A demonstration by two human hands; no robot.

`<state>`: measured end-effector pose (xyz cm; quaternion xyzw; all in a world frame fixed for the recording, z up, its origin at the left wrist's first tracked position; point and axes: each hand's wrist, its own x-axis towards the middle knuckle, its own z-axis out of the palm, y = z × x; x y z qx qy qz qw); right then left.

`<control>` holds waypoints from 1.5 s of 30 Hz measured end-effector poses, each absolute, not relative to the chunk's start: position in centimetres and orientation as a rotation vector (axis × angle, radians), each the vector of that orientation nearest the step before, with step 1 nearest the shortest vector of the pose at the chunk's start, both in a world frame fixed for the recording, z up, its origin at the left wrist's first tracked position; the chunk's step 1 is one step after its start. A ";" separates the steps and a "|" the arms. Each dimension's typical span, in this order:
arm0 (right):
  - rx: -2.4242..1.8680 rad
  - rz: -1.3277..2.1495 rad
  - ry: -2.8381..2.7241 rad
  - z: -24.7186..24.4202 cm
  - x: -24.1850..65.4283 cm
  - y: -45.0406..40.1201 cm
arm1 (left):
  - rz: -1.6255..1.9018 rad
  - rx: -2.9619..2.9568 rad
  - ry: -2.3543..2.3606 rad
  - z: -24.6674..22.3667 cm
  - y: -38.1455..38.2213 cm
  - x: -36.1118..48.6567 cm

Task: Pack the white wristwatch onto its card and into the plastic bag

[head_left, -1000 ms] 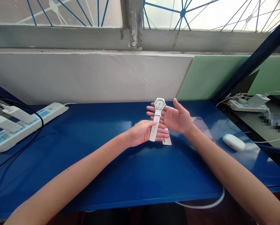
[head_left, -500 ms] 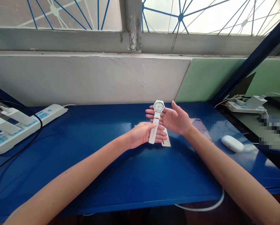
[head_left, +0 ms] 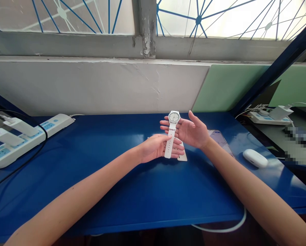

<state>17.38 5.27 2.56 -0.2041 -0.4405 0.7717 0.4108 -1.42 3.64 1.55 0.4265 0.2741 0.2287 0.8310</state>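
Note:
Over the blue desk, a white wristwatch is held up with its round dial at the top and its strap hanging down. My left hand grips the strap, thumb on the front and fingers behind it. Palm up behind the watch is my right hand, its fingers spread and its thumb raised. Whether the right fingers touch the watch I cannot tell. A small white flat piece lies on the desk, partly hidden by my hands.
A white power strip with chargers and a black cable lies at the left. A phone lies beside my right wrist, with a white earbud case further right. The wall bounds the desk's back.
Almost nothing differs. The view has shifted very slightly, and the watch in my left hand appears a little further right.

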 end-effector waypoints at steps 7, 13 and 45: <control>-0.505 1.943 -1.097 2.6 17.3 5.2 | 0.536 0.903 0.663 1.6 3.7 -1.3; -0.480 1.948 -1.091 2.5 17.3 5.2 | 0.554 0.906 0.713 2.2 3.6 -1.2; -0.595 1.822 -1.086 1.6 16.6 5.7 | 0.371 0.975 0.470 1.5 2.3 -1.1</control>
